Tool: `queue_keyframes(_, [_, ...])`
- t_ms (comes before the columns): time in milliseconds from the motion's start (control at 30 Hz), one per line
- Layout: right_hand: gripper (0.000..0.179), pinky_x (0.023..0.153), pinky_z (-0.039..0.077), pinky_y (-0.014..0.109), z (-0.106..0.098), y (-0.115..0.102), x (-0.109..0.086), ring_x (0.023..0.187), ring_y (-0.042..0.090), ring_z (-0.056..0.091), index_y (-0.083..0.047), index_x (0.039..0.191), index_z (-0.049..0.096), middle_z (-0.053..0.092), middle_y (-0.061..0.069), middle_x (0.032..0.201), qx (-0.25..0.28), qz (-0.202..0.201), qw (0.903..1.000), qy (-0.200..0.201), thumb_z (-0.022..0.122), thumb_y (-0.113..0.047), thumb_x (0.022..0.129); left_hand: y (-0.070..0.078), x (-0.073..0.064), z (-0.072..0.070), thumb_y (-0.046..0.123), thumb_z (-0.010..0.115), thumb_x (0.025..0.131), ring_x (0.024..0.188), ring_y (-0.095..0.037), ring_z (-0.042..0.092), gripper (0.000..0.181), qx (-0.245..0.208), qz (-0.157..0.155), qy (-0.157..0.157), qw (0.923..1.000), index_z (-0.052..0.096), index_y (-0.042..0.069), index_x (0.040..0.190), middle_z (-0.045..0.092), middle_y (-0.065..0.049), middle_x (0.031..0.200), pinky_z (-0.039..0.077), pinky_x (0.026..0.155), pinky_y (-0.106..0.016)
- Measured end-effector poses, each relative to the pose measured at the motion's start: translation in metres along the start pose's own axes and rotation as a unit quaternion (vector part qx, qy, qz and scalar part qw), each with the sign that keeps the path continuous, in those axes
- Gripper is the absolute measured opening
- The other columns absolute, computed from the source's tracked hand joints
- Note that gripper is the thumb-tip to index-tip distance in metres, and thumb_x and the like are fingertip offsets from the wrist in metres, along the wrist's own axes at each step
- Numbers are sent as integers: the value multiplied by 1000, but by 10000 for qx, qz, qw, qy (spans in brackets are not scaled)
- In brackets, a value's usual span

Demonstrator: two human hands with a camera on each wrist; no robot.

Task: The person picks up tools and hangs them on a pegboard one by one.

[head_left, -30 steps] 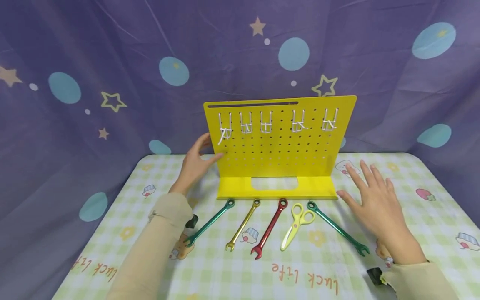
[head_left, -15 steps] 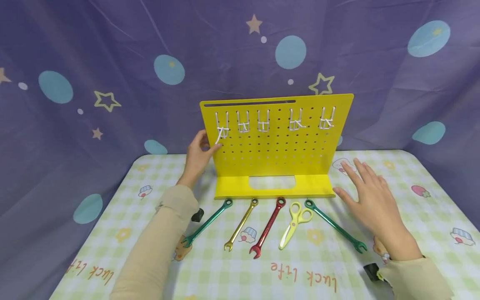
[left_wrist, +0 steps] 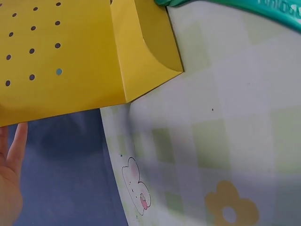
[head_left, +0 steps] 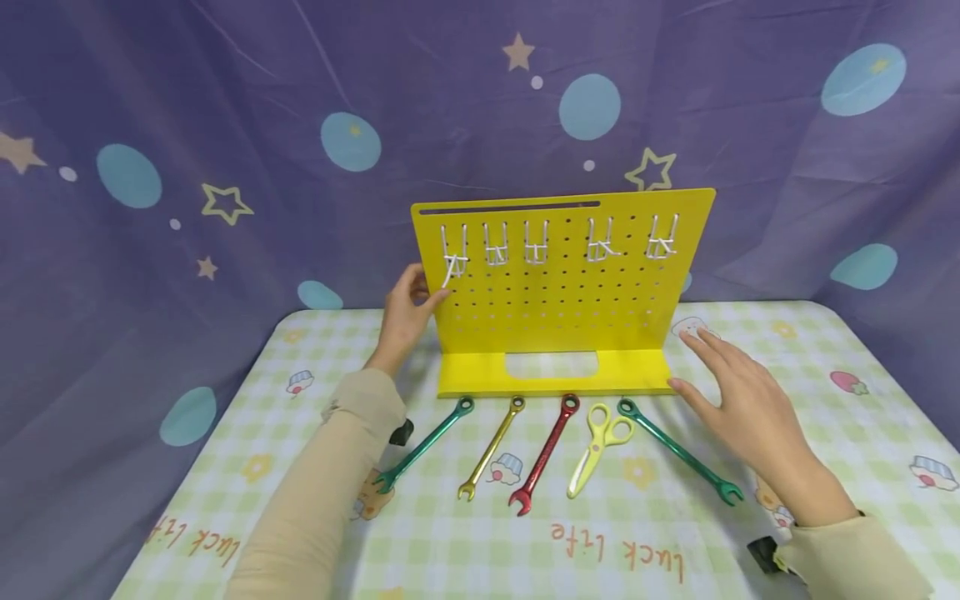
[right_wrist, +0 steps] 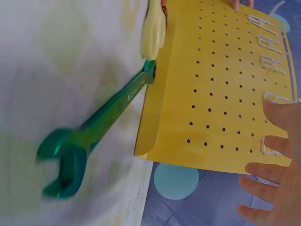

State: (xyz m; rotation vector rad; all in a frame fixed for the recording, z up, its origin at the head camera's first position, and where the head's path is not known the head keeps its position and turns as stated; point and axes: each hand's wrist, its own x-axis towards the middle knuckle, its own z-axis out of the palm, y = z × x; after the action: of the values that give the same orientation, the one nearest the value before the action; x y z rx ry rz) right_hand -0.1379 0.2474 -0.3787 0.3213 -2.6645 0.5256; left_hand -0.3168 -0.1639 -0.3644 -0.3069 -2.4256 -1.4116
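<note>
A yellow pegboard (head_left: 555,312) stands upright on its base, with several white wire hooks (head_left: 536,242) along its upper part. My left hand (head_left: 405,312) grips its left edge, thumb on the front face and the other fingers partly hidden behind. To the right of the board, my right hand (head_left: 750,408) hovers with fingers extended and holds nothing. In front of the base lie a green wrench (head_left: 423,446), a gold wrench (head_left: 491,450), a red wrench (head_left: 545,454), yellow scissors (head_left: 597,450) and another green wrench (head_left: 678,450), the last also large in the right wrist view.
A checked tablecloth (head_left: 262,517) with printed figures covers the table. Behind it hangs a purple curtain (head_left: 450,100) with stars and blue ovals, close to the back of the board.
My left hand has slid up and closer along the board's left edge, its thumb now nearer the leftmost hook. The right hand's spread fingers have drawn together and lowered slightly. The tools stay put.
</note>
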Motion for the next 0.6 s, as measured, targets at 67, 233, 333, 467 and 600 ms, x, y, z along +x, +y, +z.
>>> queue_keyframes(67, [69,101,34,65,-1,-1,-1,130,46,43,-19,152,41,42,17,151,3,-9,10000,12,72,-31,92,0,0,0,17,73,91,100,-26,61,38,-28,-1,20,10000,56,10,125,62,-11,110,51,88,-37])
queue_keyframes(233, [65,95,39,64,-4,0,-1,126,44,47,-17,148,47,50,18,144,54,-62,10000,50,75,-25,89,2,0,-1,14,71,92,101,-27,60,35,-35,-69,6,10000,54,8,122,62,-13,108,51,88,-38])
queue_keyframes(333, [61,94,41,63,-4,1,-4,123,43,50,-15,143,52,54,18,140,54,-157,9998,92,77,-21,88,3,0,-1,15,71,92,100,-27,60,33,-17,-95,-51,9999,53,8,119,62,-13,108,51,85,-39])
queue_keyframes(467, [54,87,46,62,-3,3,-8,117,42,55,-13,138,57,58,17,134,-38,-318,9995,81,76,-21,88,2,0,-2,17,71,93,99,-27,60,31,16,-109,-115,9999,53,9,118,63,-13,108,51,83,-39])
queue_keyframes(600, [50,76,51,59,-1,3,-14,109,40,60,-14,134,60,62,15,128,-89,-414,9991,-35,77,-21,88,2,-1,-2,19,71,93,97,-26,61,31,141,-165,-143,9997,54,10,118,64,-12,106,52,79,-39])
